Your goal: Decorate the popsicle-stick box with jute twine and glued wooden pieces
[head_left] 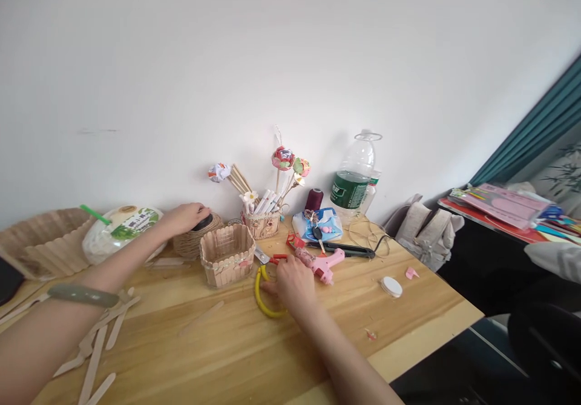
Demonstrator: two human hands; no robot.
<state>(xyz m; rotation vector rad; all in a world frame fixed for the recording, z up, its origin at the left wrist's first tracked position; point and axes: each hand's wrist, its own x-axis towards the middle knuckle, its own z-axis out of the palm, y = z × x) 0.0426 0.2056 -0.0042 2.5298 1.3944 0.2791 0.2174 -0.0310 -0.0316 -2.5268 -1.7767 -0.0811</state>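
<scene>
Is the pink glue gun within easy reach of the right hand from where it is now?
Probably yes. The right hand rests on the yellow-handled pliers, and the pink glue gun lies just beside it on the table, with nothing between.

Home craft desk: glue gun [323,264], craft sticks [97,344]

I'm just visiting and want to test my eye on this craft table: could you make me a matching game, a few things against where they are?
Things:
1. yellow-handled pliers
2. woven basket
3. pink glue gun
4. water bottle

Places:
A. under the left hand
B. by the wall, at the back
C. under the right hand
D. just right of the right hand

Pairs: 1-C, 2-A, 3-D, 4-B
</scene>
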